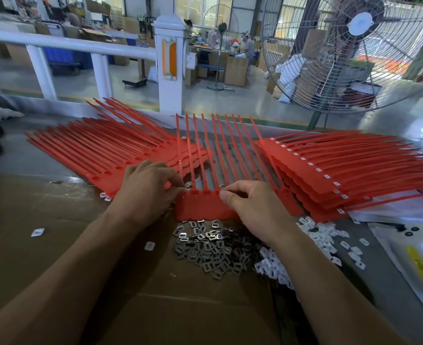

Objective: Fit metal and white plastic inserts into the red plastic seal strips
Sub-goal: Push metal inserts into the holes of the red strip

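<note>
Head view: unreadable yellow label (418,266)

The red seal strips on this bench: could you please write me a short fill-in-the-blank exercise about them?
1. Both hands work at the strip set lying in the ____ of the bench.
2. The pile of metal inserts lies ____ of the white inserts.
3. The stack already fitted with white inserts lies on the ____.

Missing words: middle; left; right
</note>
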The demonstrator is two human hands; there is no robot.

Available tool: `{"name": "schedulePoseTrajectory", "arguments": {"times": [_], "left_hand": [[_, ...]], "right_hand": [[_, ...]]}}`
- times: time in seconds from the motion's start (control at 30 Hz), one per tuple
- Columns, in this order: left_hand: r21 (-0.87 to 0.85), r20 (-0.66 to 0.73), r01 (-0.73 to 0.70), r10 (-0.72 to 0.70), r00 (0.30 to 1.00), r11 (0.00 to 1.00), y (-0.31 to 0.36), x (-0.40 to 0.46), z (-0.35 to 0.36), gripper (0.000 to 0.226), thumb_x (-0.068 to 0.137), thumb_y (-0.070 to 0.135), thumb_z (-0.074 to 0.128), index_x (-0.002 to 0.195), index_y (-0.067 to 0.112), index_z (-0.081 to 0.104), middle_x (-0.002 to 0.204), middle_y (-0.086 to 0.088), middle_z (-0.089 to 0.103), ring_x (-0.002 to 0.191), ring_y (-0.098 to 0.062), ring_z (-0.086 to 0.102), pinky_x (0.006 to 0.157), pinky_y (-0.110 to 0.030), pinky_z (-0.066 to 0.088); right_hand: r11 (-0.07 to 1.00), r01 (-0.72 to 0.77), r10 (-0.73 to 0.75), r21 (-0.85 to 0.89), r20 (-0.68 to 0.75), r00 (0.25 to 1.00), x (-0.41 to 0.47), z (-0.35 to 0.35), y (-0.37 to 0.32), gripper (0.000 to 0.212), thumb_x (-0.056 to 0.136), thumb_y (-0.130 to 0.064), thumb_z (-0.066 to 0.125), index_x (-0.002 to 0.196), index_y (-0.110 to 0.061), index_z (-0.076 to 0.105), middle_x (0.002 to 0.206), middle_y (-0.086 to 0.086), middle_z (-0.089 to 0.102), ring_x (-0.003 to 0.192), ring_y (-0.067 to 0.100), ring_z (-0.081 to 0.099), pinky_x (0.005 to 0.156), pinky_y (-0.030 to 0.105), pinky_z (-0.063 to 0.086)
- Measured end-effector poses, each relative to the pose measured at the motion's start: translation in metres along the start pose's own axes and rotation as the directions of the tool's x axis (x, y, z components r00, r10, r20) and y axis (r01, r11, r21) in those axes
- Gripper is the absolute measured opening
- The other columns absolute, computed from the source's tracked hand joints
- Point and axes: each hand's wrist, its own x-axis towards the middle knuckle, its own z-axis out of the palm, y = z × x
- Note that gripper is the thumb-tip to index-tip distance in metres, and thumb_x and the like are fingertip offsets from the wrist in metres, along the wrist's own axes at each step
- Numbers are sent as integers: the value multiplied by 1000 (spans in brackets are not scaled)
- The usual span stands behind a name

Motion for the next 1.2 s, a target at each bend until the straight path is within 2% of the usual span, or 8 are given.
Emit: {"name": "schedulePoseTrajectory", "arguments": {"times": [0.27, 0.43, 0.6, 0.7, 0.83, 1.0, 1.1, 1.2], "left_hand": [[8, 11, 18, -18, 1000, 1000, -3, 3, 3, 1, 89, 46, 70, 90, 46, 70, 89, 31, 50, 105, -4, 40, 96, -34, 21], [1, -2, 19, -19, 1000, 1000, -3, 4, 5, 2, 87, 43, 73, 89, 43, 73, 85, 32, 49, 103, -4, 41, 95, -34, 21], [-12, -28, 32, -33, 999, 999, -4, 4, 7, 3, 85, 40, 77, 87, 41, 75, 80, 31, 52, 99, -7, 45, 97, -38, 27], [-20, -32, 36, -37, 999, 999, -4, 4, 7, 3, 85, 40, 77, 87, 41, 75, 81, 30, 53, 99, -7, 45, 94, -36, 25], [-25, -27, 60, -61, 998, 998, -2, 4, 6, 3, 86, 39, 76, 87, 41, 74, 87, 27, 57, 101, -8, 45, 94, -34, 22], [-33, -29, 67, -68, 997, 997, -2, 3, 7, 5, 92, 36, 70, 90, 40, 73, 91, 27, 59, 102, -8, 45, 94, -33, 22], [-18, -30, 69, -69, 997, 997, -1, 2, 10, 3, 92, 42, 69, 89, 41, 70, 95, 26, 60, 103, -7, 45, 95, -34, 23], [-7, -38, 72, -72, 997, 997, 0, 1, 13, 8, 90, 47, 69, 84, 43, 65, 93, 25, 59, 101, -6, 43, 94, -33, 23]], "right_hand": [[999, 30, -29, -37, 26, 999, -2, -3, 2, 21, 99, -42, 65, 114, -30, 75, 113, -16, 71, 106, -1, 62, 84, 15, 41], [995, 69, -66, -74, 42, 997, -4, -3, 3, 13, 99, -40, 67, 106, -34, 76, 99, -24, 69, 92, -12, 62, 75, 9, 40], [976, 138, -128, -167, 74, 989, -6, -2, 1, 7, 97, -36, 70, 100, -36, 76, 105, -24, 70, 99, -12, 59, 84, 12, 41], [962, 163, -140, -217, 118, 983, -8, -2, 0, 5, 95, -37, 72, 99, -37, 76, 99, -25, 69, 94, -15, 59, 77, 9, 39], [950, 182, -141, -254, 170, 975, -8, -2, -1, 5, 90, -40, 77, 94, -38, 76, 93, -23, 66, 90, -10, 59, 76, 14, 40], [913, 223, -160, -342, 202, 966, -8, 2, -2, 12, 85, -44, 80, 91, -35, 75, 95, -17, 61, 90, -1, 58, 84, 24, 48], [889, 238, -177, -390, 186, 966, -8, 4, -2, 10, 87, -42, 79, 88, -34, 73, 94, -17, 60, 91, -1, 56, 85, 25, 47], [868, 257, -194, -425, 187, 963, -7, 5, -1, 10, 89, -42, 77, 86, -33, 72, 93, -18, 59, 89, -2, 55, 80, 22, 43]]}}
